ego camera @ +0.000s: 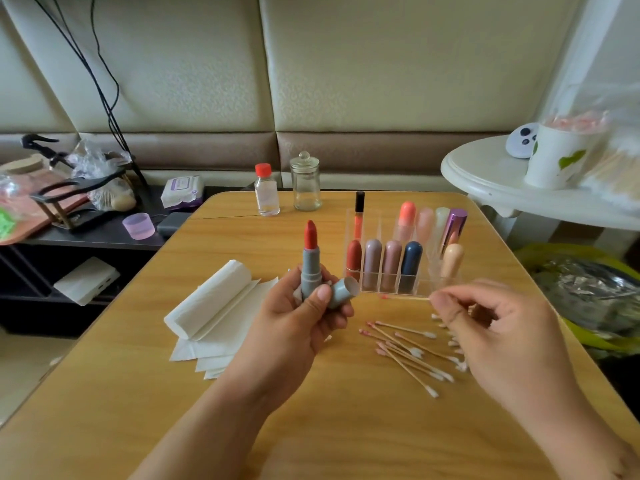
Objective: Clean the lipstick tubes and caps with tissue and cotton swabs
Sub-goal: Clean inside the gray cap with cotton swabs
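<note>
Grey lipstick tube [310, 271] stands upright in the left hand [304, 313], fingers curled round it and its cap [343, 292]. Right hand [491, 327] pinches a cotton swab [405, 297] — pink tip leftward. Clear organizer [398, 285] holds capped lipsticks [393, 261] upright — loose swabs [408, 351] lie on the wooden table [346, 427].

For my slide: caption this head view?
Left hand holds open lipstick and cap; right hand pinches swab.

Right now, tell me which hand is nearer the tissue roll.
Left. The left hand, holding the lipstick, is just right of the tissue roll; the right hand is farther right, past the cotton swabs.
</note>
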Demonstrator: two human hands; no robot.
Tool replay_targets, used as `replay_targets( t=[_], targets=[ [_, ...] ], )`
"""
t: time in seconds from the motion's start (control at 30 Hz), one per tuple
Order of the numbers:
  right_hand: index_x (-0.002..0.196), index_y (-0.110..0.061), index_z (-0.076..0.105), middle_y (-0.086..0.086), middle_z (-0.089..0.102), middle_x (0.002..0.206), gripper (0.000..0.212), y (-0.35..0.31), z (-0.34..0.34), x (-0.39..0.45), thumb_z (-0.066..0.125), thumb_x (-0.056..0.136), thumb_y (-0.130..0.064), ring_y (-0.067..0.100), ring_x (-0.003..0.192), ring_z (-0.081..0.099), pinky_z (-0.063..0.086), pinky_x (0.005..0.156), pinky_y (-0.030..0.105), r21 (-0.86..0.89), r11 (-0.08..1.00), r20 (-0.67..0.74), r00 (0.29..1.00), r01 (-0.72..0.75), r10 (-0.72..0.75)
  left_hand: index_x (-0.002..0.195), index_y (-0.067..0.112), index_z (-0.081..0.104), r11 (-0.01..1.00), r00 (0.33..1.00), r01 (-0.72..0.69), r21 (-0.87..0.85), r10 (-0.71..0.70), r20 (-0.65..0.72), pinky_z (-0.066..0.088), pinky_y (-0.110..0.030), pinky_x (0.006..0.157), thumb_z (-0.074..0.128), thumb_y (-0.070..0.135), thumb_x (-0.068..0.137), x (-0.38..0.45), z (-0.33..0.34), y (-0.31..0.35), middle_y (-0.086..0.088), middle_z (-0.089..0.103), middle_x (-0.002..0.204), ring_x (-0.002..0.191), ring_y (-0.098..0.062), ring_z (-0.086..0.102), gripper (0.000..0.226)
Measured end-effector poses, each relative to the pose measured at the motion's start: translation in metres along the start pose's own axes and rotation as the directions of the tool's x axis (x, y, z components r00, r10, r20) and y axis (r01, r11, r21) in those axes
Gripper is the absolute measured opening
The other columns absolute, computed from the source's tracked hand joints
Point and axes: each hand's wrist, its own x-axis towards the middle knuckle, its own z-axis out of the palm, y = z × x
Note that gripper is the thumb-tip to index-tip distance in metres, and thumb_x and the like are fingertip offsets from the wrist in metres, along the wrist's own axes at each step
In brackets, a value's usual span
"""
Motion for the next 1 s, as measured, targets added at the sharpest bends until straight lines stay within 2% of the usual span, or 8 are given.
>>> replay_targets(
  t=[0.07, 0.17, 0.37, 0.43, 0.5, 0.6, 0.77, 1.0],
  targets=[
    [0.074, -0.038, 0.073, -0.022, 0.064, 0.070, 0.010, 0.004, 0.003, -0.001, 0.075, 0.083, -0.035, 0.003, 0.060, 0.058, 0.039, 0.048, 0.024, -0.220, 0.974, 0.065, 0.995, -0.053, 0.069, 0.098, 0.007, 0.052, 0.996, 0.999, 0.024, -0.081, -0.027, -0.033, 0.053, -0.025, 0.067, 0.056, 0.009, 0.086, 0.001, 0.000, 0.002, -0.011, 0.064, 0.088, 0.074, -0.020, 0.058, 0.013],
    [0.075, -0.040, 0.073, -0.031, 0.055, 0.070, 0.011, 0.000, 0.006, -0.004, 0.073, 0.085, -0.043, -0.009, 0.063, 0.048, 0.031, 0.050, 0.016, -0.475, 0.877, 0.179, 0.966, -0.079, 0.184, 0.098, 0.006, 0.050, 0.983, 0.998, 0.041, -0.180, -0.048, -0.034, 0.055, -0.025, 0.067, 0.053, 0.007, 0.081, 0.002, 0.001, 0.003, -0.009, 0.067, 0.084, 0.072, -0.021, 0.059, 0.017],
    [0.099, -0.047, 0.069, -0.027, 0.052, 0.084, 0.024, -0.011, 0.000, -0.005, 0.059, 0.085, -0.065, 0.002, 0.076, 0.046, 0.032, 0.054, 0.017, -0.642, 0.762, 0.298, 0.944, 0.086, 0.145, 0.100, 0.005, 0.051, 0.968, 0.996, 0.080, -0.238, -0.088, -0.026, 0.057, -0.027, 0.070, 0.053, 0.004, 0.082, 0.000, 0.002, 0.003, -0.011, 0.066, 0.086, 0.075, -0.023, 0.061, 0.018],
    [0.098, -0.044, 0.071, -0.025, 0.053, 0.081, 0.031, -0.009, 0.001, -0.005, 0.059, 0.082, -0.068, 0.001, 0.071, 0.049, 0.029, 0.051, 0.014, -0.545, 0.827, 0.279, 0.960, 0.139, 0.022, 0.102, 0.004, 0.051, 0.962, 0.995, 0.097, -0.255, -0.102, -0.004, 0.057, -0.028, 0.071, 0.056, 0.002, 0.086, 0.000, 0.003, 0.001, -0.013, 0.065, 0.087, 0.076, -0.025, 0.062, 0.016],
    [0.097, -0.040, 0.073, -0.020, 0.058, 0.079, 0.034, -0.010, 0.005, -0.005, 0.063, 0.078, -0.067, 0.001, 0.068, 0.054, 0.032, 0.051, 0.010, -0.207, 0.972, 0.229, 0.971, 0.114, -0.065, 0.100, 0.003, 0.055, 0.958, 0.992, 0.123, -0.259, -0.112, 0.056, 0.057, -0.029, 0.072, 0.058, 0.000, 0.089, -0.003, 0.006, -0.001, -0.014, 0.065, 0.089, 0.076, -0.025, 0.063, 0.012],
    [0.101, -0.040, 0.072, -0.023, 0.065, 0.091, 0.033, -0.017, 0.013, -0.010, 0.070, 0.074, -0.060, 0.001, 0.087, 0.062, 0.042, 0.067, 0.007, 0.130, 0.988, 0.253, 0.961, 0.079, -0.110, 0.094, 0.007, 0.068, 0.967, 0.972, 0.168, -0.190, -0.130, 0.198, 0.057, -0.031, 0.076, 0.051, 0.005, 0.086, -0.010, 0.014, -0.003, -0.013, 0.068, 0.092, 0.083, -0.023, 0.067, 0.018],
    [0.095, -0.036, 0.072, -0.021, 0.067, 0.094, 0.023, -0.023, 0.013, -0.011, 0.071, 0.078, -0.051, 0.005, 0.095, 0.064, 0.044, 0.073, 0.007, 0.175, 0.972, 0.177, 0.966, 0.158, -0.189, 0.105, 0.001, 0.053, 0.975, 0.940, 0.208, -0.073, -0.178, 0.290, 0.055, -0.042, 0.088, 0.052, 0.008, 0.089, -0.013, 0.016, -0.005, -0.012, 0.066, 0.095, 0.088, -0.024, 0.064, 0.018],
    [0.096, -0.021, 0.074, -0.013, 0.066, 0.101, 0.027, -0.021, 0.007, -0.011, 0.074, 0.081, -0.044, 0.013, 0.099, 0.062, 0.039, 0.080, 0.012, 0.034, 0.955, 0.060, 0.953, 0.294, -0.295, 0.096, 0.000, 0.054, 0.980, 0.938, 0.192, 0.055, -0.199, 0.285, 0.048, -0.027, 0.057, 0.053, 0.032, 0.092, -0.010, 0.012, -0.007, -0.014, 0.055, 0.073, 0.062, -0.023, 0.058, 0.033]
  ],
)
